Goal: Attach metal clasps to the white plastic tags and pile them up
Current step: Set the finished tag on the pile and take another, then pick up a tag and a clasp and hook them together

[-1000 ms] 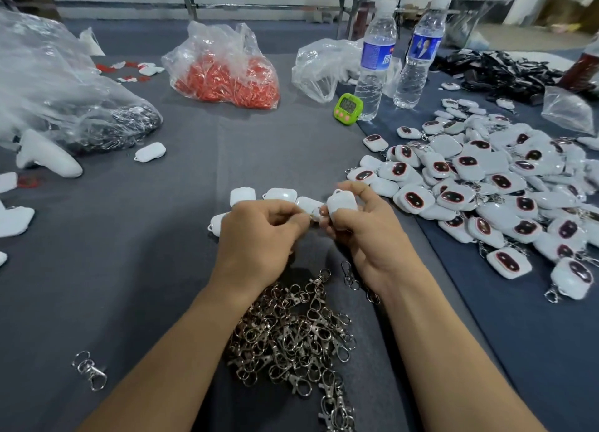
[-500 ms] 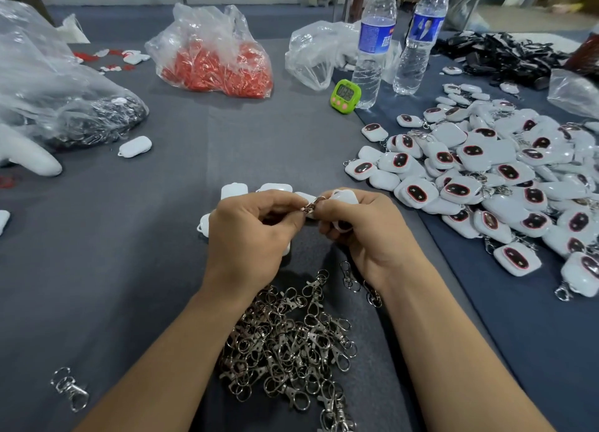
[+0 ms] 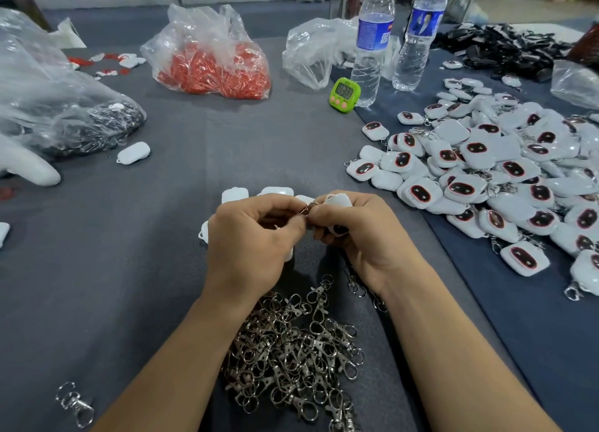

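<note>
Left hand (image 3: 249, 240) curled, thumb and forefinger pinching a metal clasp (image 3: 306, 208) by its ring end. Right hand (image 3: 359, 234) curled round a white tag (image 3: 338, 201), mostly hidden in the fingers, only the top corner and loop end showing. Both held just above the table (image 3: 129, 285), meeting tip to tip at centre of the head view. Cannot tell whether the ring is already through the tag's loop: too small.

Handling, as a judgement: tag light, rigid plastic shell, smooth, so likely a bit slippery. Best gripped across the flat faces, loop end left free. Clasp small, stiff, springy at the split ring. Best pinched at the ring itself, hook dangling.

Elsewhere in the same view: loose clasp heap (image 3: 291, 357) between the forearms, bare tags (image 3: 235, 194) just beyond the knuckles, finished pile (image 3: 502, 178) well to the right on darker cloth (image 3: 486, 302). Probably mid-threading; once hooked, drop onto the finished pile.
</note>
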Demonstrator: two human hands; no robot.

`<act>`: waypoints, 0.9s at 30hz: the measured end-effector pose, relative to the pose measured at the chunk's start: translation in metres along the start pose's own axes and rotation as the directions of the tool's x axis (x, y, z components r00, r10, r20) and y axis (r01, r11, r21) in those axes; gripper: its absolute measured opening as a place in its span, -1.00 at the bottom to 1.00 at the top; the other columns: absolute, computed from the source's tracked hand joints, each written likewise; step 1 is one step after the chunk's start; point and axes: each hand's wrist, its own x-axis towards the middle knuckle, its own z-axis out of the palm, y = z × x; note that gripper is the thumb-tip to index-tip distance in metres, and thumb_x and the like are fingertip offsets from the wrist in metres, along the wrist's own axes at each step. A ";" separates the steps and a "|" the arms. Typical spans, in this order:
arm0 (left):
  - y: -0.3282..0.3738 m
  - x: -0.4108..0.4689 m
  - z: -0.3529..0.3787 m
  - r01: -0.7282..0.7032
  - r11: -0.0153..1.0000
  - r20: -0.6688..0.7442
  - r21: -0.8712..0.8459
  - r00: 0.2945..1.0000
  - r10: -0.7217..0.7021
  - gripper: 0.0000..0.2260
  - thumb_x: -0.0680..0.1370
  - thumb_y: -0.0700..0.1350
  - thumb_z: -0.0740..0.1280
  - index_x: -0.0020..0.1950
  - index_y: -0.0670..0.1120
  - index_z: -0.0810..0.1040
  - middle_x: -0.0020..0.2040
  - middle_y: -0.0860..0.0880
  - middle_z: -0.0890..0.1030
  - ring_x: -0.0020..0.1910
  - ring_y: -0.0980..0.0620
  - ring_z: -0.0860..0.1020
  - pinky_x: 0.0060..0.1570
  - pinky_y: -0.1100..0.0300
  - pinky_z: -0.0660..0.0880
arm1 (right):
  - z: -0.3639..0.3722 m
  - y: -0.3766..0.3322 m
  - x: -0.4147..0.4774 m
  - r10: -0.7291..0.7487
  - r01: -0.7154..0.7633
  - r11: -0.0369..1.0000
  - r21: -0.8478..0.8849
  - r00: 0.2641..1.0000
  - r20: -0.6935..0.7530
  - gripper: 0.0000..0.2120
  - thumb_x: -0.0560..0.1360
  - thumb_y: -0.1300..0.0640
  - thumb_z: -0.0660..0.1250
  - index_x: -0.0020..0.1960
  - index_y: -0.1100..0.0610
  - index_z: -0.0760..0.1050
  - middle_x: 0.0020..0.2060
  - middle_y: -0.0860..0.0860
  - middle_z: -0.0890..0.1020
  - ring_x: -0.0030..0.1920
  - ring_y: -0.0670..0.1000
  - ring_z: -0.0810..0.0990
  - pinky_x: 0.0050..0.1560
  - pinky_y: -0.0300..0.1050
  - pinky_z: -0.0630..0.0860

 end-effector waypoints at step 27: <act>-0.009 0.002 0.000 0.072 0.996 -0.098 -0.055 0.992 -0.077 -0.90 0.46 -0.03 0.52 -0.07 0.18 0.74 -0.19 0.24 0.72 -0.19 0.22 0.70 -0.17 0.03 0.68 | 0.016 0.006 -0.005 -0.277 0.241 0.942 -0.235 0.951 -0.136 -0.91 0.30 0.23 0.50 -0.30 0.06 0.71 -0.44 -0.02 0.66 -0.45 -0.12 0.50 -0.42 -0.28 0.42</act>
